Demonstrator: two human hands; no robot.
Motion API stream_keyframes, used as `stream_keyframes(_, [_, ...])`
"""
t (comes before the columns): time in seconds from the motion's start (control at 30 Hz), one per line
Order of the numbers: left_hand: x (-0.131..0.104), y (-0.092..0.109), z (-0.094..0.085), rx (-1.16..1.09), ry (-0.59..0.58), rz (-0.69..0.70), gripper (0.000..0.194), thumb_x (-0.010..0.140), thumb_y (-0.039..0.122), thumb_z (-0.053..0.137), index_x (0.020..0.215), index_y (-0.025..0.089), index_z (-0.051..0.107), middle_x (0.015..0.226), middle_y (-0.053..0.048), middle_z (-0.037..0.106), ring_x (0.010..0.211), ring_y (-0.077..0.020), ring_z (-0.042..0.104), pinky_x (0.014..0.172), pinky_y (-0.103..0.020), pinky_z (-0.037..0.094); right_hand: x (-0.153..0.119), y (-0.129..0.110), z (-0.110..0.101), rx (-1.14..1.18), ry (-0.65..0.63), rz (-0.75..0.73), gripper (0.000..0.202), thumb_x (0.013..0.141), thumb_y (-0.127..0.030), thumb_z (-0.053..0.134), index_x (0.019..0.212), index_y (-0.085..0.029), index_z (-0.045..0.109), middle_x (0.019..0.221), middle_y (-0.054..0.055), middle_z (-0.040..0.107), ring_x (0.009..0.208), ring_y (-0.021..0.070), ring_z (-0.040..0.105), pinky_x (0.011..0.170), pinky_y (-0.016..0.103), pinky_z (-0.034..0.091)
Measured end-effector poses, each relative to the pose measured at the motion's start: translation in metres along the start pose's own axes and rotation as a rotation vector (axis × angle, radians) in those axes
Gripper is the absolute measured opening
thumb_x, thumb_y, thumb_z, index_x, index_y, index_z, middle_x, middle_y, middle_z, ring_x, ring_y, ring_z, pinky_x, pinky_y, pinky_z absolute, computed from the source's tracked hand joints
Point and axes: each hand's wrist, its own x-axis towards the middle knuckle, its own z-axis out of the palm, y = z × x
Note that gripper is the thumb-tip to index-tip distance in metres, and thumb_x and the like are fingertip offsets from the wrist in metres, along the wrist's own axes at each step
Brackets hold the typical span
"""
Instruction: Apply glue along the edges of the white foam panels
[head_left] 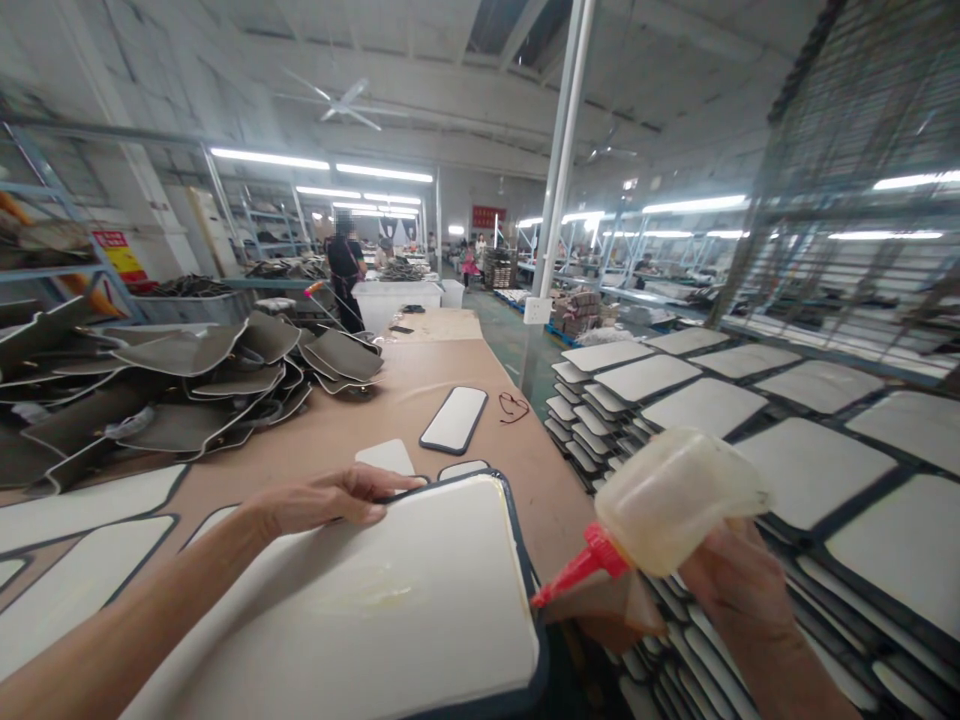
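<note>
Here, 1 white panel (390, 600) with dark edge binding, lying flat at the near end of the brown worktable (352, 420), a faint yellowish smear on its face.

Item: left hand (330, 498), forearm reaching in from the lower left, palm down, fingers together and pressed flat on the panel's far edge, thumb tucked along the rim.

Item: right hand (739, 585), wrist bent, fingers clamped round a translucent squeeze bottle (675, 500) tipped nozzle-down; the red nozzle (574, 572) points at the panel's right edge, its tip just at the binding.

Risks, as I judge them: a hard squeeze could flood glue over the binding and down the table edge; the tilted bottle could drip onto the stacked white panels (720, 410) on the racks at the right; if the left hand lifts, the panel could slide and the bead wander.

Also present: a heap of grey cut pieces (195, 385) at the left, 1 small black-rimmed panel (454, 420) farther up the table, 1 person (346, 268) standing in the distance.
</note>
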Motion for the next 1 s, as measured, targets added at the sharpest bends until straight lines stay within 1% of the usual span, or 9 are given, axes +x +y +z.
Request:
stream_keyframes(0.07, [0.0,-0.001,0.0,0.023,0.0,0.005,0.044,0.077,0.027,0.063,0.12,0.021,0.059,0.113,-0.005,0.066,0.093,-0.0227,0.062,0.075,-0.024,0.047,0.006,0.001,0.005,0.035,-0.003,-0.031,0.051,0.053,-0.026,0.084,0.1,-0.032,0.064,0.086,0.0,0.07,0.076,0.0192,0.066,0.067,0.024,0.055])
stream_keyframes(0.2, [0.002,-0.002,0.0,0.048,0.011,0.03,0.043,0.076,0.027,0.065,0.119,0.024,0.06,0.111,-0.002,0.067,0.095,-0.0219,0.061,0.079,-0.025,0.047,0.019,-0.003,0.023,0.044,-0.113,-0.028,0.057,0.053,-0.031,0.083,0.106,-0.026,0.062,0.09,0.005,0.069,0.086,0.0275,0.065,0.083,0.041,0.05])
stream_keyframes(0.3, [0.002,-0.002,0.0,0.075,0.007,0.046,0.043,0.077,0.027,0.063,0.12,0.023,0.06,0.111,-0.004,0.066,0.097,-0.0238,0.061,0.08,-0.027,0.047,0.025,-0.005,0.028,0.031,-0.146,-0.03,0.051,0.059,-0.028,0.08,0.107,-0.023,0.062,0.092,0.006,0.068,0.092,0.0283,0.063,0.087,0.042,0.048])
stream_keyframes(0.4, [0.001,-0.004,-0.002,0.071,-0.003,0.052,0.044,0.078,0.026,0.063,0.121,0.022,0.059,0.114,-0.005,0.065,0.1,-0.026,0.06,0.082,-0.029,0.047,0.024,-0.003,0.022,0.0,-0.132,-0.019,0.049,0.059,-0.027,0.079,0.105,-0.022,0.062,0.091,0.007,0.068,0.092,0.0293,0.062,0.086,0.042,0.048])
stream_keyframes(0.53, [0.0,-0.007,-0.004,0.053,0.028,0.069,0.043,0.076,0.026,0.064,0.118,0.023,0.061,0.12,-0.004,0.062,0.104,-0.0262,0.059,0.086,-0.03,0.046,0.015,0.001,0.013,-0.023,-0.12,0.017,0.05,0.058,-0.027,0.079,0.105,-0.022,0.063,0.087,0.007,0.069,0.088,0.0294,0.064,0.086,0.043,0.048])
stream_keyframes(0.67, [-0.001,-0.004,-0.001,-0.02,0.03,0.03,0.046,0.074,0.027,0.065,0.12,0.023,0.06,0.112,-0.005,0.066,0.096,-0.0264,0.062,0.082,-0.031,0.048,0.003,-0.001,0.015,-0.003,-0.069,0.036,0.051,0.058,-0.024,0.079,0.106,-0.026,0.063,0.086,0.004,0.069,0.081,0.0226,0.065,0.082,0.034,0.05])
stream_keyframes(0.77, [-0.001,-0.004,0.001,-0.054,0.022,0.028,0.049,0.075,0.027,0.064,0.123,0.021,0.058,0.112,-0.007,0.066,0.094,-0.0275,0.063,0.079,-0.031,0.049,-0.001,-0.001,0.013,-0.003,-0.047,0.066,0.053,0.06,-0.024,0.078,0.11,-0.027,0.061,0.089,0.003,0.068,0.08,0.0207,0.065,0.077,0.03,0.051])
stream_keyframes(0.9, [0.0,-0.015,-0.006,-0.109,0.034,0.04,0.052,0.077,0.024,0.062,0.128,0.023,0.052,0.115,-0.007,0.065,0.095,-0.0248,0.064,0.079,-0.029,0.05,-0.001,0.006,-0.002,-0.05,-0.026,0.026,0.058,0.058,-0.026,0.079,0.112,-0.027,0.06,0.09,0.005,0.069,0.078,0.0221,0.065,0.071,0.03,0.053])
stream_keyframes(1.0, [0.001,-0.025,-0.014,-0.158,0.059,0.04,0.052,0.077,0.021,0.063,0.128,0.025,0.052,0.114,-0.005,0.066,0.09,-0.0229,0.065,0.075,-0.027,0.051,-0.001,0.009,-0.008,-0.071,-0.01,0.033,0.055,0.058,-0.028,0.078,0.111,-0.028,0.061,0.091,0.007,0.068,0.08,0.0243,0.065,0.067,0.032,0.054])
